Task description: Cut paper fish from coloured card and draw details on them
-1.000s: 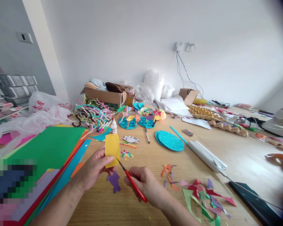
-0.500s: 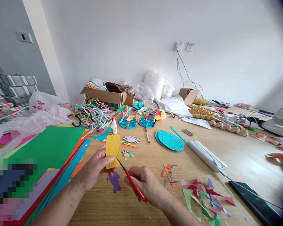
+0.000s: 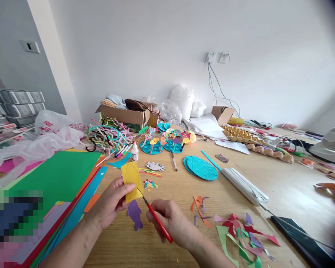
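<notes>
At far left, stacked grey packs (image 3: 25, 106), then a crumpled translucent bag (image 3: 56, 139) with red print. Nearer on the wooden table (image 3: 170, 190), a fanned pile of coloured sheets (image 3: 58, 167) with green on top, and behind it a tangle of fuzzy craft stems (image 3: 108, 136) in front of a full cardboard box (image 3: 123, 113). With the left hand (image 3: 114, 197), pinches a yellow card (image 3: 131, 180) low on its left side, thumb on the front and fingers curled behind, with no gap beyond the card's own thickness. Holds the card tilted and raised off the table, a long oval drawn on it in thin dark line. Behind the card, a small white bottle (image 3: 134, 153), upright; below the card, a purple fish-shaped cut-out (image 3: 135, 216) on the table. Just to the right, a grey fish cut-out (image 3: 155, 166) and a little heap of coloured dots (image 3: 150, 185). Meets the card's lower right edge with the tips of red-handled scissors (image 3: 158, 220); cannot tell the gap between the blades. Wraps the right hand (image 3: 170, 217) closely round the handles. Farther right, two overlapping turquoise ovals (image 3: 202, 167) and, nearer, thin orange and purple scraps (image 3: 198, 206). Then a slanting white power strip (image 3: 244, 186), with mixed paper scraps (image 3: 257, 242) nearer and bumpy egg-carton strips (image 3: 238, 134) well behind. At far right, a dark flat object (image 3: 298, 240) and a white appliance (image 3: 331, 145), partly out of view.
</notes>
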Action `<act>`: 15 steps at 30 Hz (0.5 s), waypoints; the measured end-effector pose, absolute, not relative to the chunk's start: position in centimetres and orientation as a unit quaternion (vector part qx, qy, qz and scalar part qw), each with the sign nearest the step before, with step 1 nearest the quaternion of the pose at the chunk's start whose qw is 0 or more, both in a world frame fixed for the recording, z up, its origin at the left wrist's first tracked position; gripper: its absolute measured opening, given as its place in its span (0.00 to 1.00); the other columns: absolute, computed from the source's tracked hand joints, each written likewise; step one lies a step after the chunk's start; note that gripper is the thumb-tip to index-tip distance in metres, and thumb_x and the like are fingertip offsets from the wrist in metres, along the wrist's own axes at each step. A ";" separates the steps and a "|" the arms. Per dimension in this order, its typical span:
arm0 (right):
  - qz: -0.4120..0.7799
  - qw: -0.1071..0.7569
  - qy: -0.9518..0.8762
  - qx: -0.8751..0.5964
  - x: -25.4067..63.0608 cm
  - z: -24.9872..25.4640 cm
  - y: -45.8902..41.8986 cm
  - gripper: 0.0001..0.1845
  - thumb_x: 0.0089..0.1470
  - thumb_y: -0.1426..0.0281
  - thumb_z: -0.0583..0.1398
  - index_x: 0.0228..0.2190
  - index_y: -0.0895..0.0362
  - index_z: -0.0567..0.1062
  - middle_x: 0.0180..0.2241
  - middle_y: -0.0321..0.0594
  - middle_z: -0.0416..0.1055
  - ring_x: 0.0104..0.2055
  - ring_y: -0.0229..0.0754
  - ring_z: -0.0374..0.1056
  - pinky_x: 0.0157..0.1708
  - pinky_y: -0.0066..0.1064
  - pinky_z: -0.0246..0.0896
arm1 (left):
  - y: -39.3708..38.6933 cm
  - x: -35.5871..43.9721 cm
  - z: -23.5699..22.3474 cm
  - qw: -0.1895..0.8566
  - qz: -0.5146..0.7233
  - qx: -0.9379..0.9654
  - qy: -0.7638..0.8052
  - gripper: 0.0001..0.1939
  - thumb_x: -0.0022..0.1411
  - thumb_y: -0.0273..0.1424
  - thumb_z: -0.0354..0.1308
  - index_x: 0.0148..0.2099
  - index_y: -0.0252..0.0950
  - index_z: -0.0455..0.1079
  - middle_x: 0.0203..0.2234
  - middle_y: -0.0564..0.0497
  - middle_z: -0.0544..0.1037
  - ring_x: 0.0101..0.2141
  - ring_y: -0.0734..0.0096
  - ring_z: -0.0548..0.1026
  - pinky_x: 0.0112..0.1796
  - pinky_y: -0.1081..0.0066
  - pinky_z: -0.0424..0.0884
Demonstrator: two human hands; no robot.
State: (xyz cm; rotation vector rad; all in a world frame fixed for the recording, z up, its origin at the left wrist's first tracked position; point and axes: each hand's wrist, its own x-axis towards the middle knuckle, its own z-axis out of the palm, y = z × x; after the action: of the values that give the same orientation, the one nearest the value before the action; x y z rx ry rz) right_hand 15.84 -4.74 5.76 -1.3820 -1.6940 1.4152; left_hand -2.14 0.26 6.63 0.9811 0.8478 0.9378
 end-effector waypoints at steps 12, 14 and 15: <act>0.653 0.361 -0.540 -0.390 14.7 3.9 -4.9 0.28 0.52 0.46 0.54 0.25 0.60 0.67 0.11 0.29 0.61 0.11 0.29 0.53 0.12 0.20 0.43 | -1.1 -0.6 7.3 0.668 0.495 0.401 0.385 0.16 0.44 0.38 0.68 0.32 0.36 0.67 0.19 0.58 0.71 0.17 0.81 0.60 0.16 0.79 0.54; 0.666 0.370 -0.527 -0.376 14.6 3.5 -4.9 0.28 0.51 0.45 0.55 0.26 0.60 0.68 0.11 0.28 0.60 0.11 0.29 0.54 0.11 0.20 0.43 | -1.1 -0.5 7.4 0.670 0.499 0.400 0.377 0.16 0.44 0.38 0.68 0.32 0.36 0.67 0.21 0.57 0.72 0.18 0.81 0.61 0.17 0.79 0.56; 0.672 0.373 -0.521 -0.371 14.6 3.4 -4.9 0.28 0.51 0.45 0.55 0.25 0.60 0.68 0.11 0.29 0.60 0.11 0.29 0.54 0.11 0.20 0.43 | -1.2 -0.5 7.4 0.674 0.499 0.398 0.372 0.16 0.45 0.37 0.68 0.32 0.36 0.68 0.21 0.57 0.73 0.18 0.81 0.62 0.17 0.79 0.56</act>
State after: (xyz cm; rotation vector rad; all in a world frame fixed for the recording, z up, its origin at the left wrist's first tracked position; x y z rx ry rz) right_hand 14.65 -4.92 3.44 -0.9510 -1.3337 1.7223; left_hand -0.46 -1.18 7.36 0.8967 0.8364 1.1226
